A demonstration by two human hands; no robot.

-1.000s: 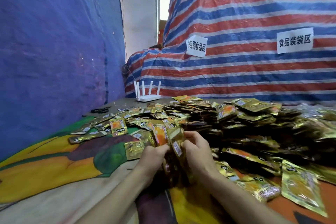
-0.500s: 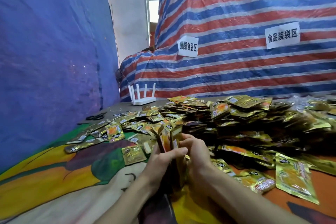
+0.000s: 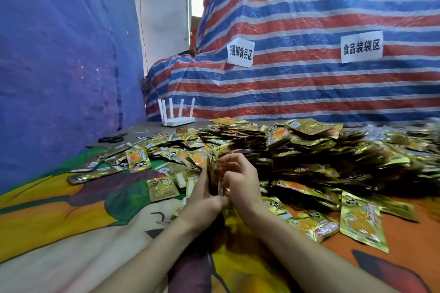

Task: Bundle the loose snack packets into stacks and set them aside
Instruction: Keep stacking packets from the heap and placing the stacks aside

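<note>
We see a striped tarp (image 3: 309,93) in red, blue and white filling the back and right, draped over something bulky. To the left hangs a blue sheet (image 3: 59,54). Below them a cloth (image 3: 59,216) printed in orange, green, purple and cream covers the work surface.

On the cloth a heap of snack packets (image 3: 309,159), gold with orange panels, spreads from the middle to the right edge, with more lying flat and scattered toward the left. One larger-looking packet (image 3: 362,223) lies near us on the right, at the heap's edge.

Two bare forearms reach in from the bottom. The left hand (image 3: 202,200) and the right hand (image 3: 240,183) meet at the near edge of the heap with a stack (image 3: 212,178) of packets standing on edge between them. The left hand grips it from the left, fingers up along its side and thumb at its lower edge. The right hand grips it from the right, fingers curled over the top.

A white paper sign (image 3: 240,53) and a second sign (image 3: 361,46), both with printed characters, are stuck to the tarp. A white router (image 3: 177,121) with upright antennas stands at the back of the surface. Black scissors (image 3: 112,138) lie beside the blue sheet.
</note>
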